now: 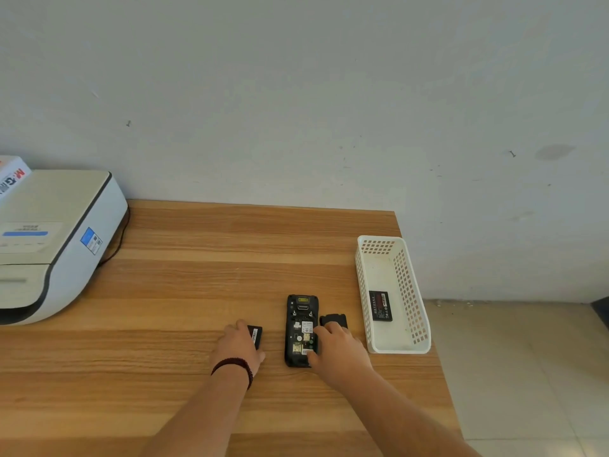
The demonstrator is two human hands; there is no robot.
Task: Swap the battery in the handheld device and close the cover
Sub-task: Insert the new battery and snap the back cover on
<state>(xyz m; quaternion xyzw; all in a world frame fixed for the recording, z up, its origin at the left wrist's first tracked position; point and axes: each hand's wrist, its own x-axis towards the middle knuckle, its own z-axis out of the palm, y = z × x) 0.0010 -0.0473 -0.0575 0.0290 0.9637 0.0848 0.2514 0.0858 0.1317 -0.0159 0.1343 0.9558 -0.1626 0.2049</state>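
The black handheld device [300, 328] lies face down on the wooden table [197, 275], its battery bay uncovered and bare. My right hand [336, 347] rests against the device's right side, fingers on its edge and lower end. My left hand [239, 346] covers a black battery [256, 334] lying left of the device, fingers curled over it. The black cover [334, 320] sits on the table just right of the device, behind my right hand. A second battery [380, 306] lies in the white basket [418, 324].
A white printer [49, 239] stands at the table's left with a cable behind it. The basket stands near the table's right edge; beyond it the floor drops away. A wall runs behind the table.
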